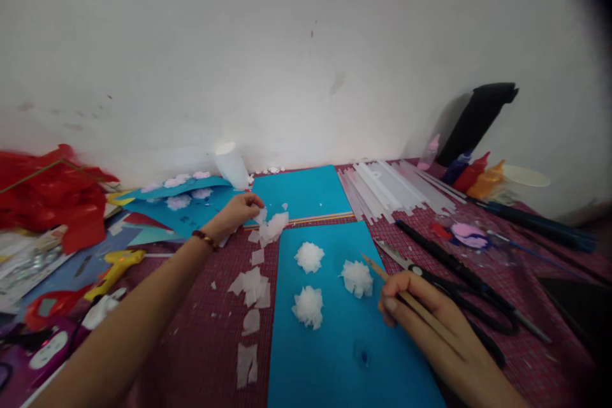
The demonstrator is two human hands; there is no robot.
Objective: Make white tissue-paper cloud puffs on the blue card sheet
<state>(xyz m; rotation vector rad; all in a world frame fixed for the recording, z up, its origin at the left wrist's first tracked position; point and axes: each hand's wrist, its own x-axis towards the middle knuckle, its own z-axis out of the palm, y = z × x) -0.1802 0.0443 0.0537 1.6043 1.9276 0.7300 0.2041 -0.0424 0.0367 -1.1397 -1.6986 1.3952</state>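
My left hand pinches a small white tissue paper piece above a loose pile of tissue paper squares. My right hand is closed around a thin wooden stick with a pointed tip. That tip is close to a white tissue paper puff on the blue sheet. Two more puffs sit to its left, an upper one and a lower one. Nearer to me, a wet-looking dark blob marks the sheet. More tissue squares lie along its left side.
Large scissors and a black rod lie beside my right hand. White strips and paint bottles stand farther back. A yellow glue gun and red plastic are on the left. A wall bounds the table.
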